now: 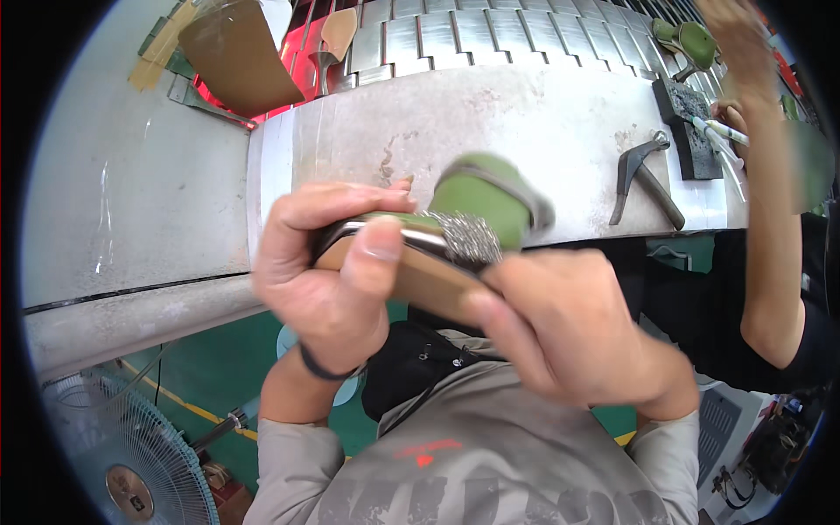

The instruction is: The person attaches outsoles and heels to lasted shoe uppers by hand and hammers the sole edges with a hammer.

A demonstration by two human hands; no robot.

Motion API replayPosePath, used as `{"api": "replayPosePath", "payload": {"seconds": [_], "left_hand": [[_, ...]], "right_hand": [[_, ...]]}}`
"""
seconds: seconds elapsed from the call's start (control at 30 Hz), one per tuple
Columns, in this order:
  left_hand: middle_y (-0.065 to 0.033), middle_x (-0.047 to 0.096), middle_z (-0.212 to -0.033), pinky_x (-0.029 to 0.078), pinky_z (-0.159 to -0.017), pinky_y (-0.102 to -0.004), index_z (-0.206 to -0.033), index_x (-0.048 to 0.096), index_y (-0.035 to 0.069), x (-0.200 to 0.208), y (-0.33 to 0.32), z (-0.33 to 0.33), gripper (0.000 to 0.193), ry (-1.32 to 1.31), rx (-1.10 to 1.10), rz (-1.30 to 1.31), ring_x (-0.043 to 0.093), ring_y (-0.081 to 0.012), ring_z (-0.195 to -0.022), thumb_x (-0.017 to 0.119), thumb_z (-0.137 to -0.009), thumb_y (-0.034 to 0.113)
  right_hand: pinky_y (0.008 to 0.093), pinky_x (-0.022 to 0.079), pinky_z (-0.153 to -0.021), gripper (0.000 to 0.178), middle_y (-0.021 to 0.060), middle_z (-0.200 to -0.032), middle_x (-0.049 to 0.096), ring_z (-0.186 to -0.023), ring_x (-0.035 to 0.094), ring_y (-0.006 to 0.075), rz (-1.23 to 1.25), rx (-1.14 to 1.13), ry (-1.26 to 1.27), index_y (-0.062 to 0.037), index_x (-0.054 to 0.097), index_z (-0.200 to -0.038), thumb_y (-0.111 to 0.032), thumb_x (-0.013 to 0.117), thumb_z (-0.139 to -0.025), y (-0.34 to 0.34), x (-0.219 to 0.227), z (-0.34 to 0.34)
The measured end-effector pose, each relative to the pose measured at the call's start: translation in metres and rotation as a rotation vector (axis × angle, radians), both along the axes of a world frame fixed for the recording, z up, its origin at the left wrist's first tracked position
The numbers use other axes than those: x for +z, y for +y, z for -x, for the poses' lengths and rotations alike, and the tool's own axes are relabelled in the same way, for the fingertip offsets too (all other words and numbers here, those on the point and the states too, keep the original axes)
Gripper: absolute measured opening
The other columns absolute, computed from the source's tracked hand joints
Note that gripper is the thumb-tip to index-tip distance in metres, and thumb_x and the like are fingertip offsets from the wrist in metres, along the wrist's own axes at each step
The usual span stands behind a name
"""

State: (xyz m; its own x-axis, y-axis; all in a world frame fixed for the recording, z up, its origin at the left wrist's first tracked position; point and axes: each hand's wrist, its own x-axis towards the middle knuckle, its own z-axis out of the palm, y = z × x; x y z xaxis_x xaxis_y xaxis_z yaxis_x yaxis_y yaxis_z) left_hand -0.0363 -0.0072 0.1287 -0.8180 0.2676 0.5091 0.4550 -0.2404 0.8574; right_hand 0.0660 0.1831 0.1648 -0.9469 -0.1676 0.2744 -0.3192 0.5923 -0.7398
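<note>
Both my hands hold a green shoe with a tan sole point(429, 284) and a band of silvery, sparkling trim point(471, 238) across it. The shoe is tilted on its side above the near edge of the table. My left hand point(328, 271) wraps round one end, its thumb on the sole's edge and its fingers over the upper. My right hand point(569, 319) is closed at the other side of the trim, thumb against the sole; motion blurs it, and anything inside its fist is hidden. A green back part with a greyish strap point(494, 188) shows blurred behind the trim.
On the pale table point(350, 149) lies a hammer point(643, 179), with a black block point(691, 131) beyond it. A slatted metal conveyor point(490, 35) carries tan-soled shoes point(339, 39) and a green shoe point(691, 42). A co-worker's arm point(761, 210) reaches in at right. A fan point(131, 455) stands lower left.
</note>
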Motion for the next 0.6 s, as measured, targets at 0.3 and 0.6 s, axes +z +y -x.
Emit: {"api": "replayPosePath", "payload": {"seconds": [0.3,0.6], "left_hand": [[-0.0247,0.063,-0.139,0.049,-0.107,-0.0347,-0.129,0.058,-0.003,-0.097,0.017,-0.008,0.029,-0.076,-0.052,0.081,0.063,-0.0238,-0.124,0.067,-0.102,0.006],[-0.0215,0.068,-0.137,0.051,-0.108,-0.0368,-0.127,0.07,-0.004,-0.076,0.026,0.005,0.032,0.058,-0.098,0.298,0.066,-0.0271,-0.127,0.068,-0.094,-0.004]], "right_hand": [[0.0449,0.054,-0.085,0.023,0.0144,-0.122,0.065,-0.101,0.066,0.0338,-0.471,-0.152,0.278,-0.0047,0.068,-0.092,-0.011,0.084,-0.077,0.053,-0.056,0.03],[0.0509,0.048,-0.105,0.023,0.0264,-0.142,0.057,-0.132,0.054,0.0449,-0.594,0.068,0.253,-0.0055,0.07,-0.098,-0.016,0.082,-0.081,0.07,-0.054,0.043]]}}
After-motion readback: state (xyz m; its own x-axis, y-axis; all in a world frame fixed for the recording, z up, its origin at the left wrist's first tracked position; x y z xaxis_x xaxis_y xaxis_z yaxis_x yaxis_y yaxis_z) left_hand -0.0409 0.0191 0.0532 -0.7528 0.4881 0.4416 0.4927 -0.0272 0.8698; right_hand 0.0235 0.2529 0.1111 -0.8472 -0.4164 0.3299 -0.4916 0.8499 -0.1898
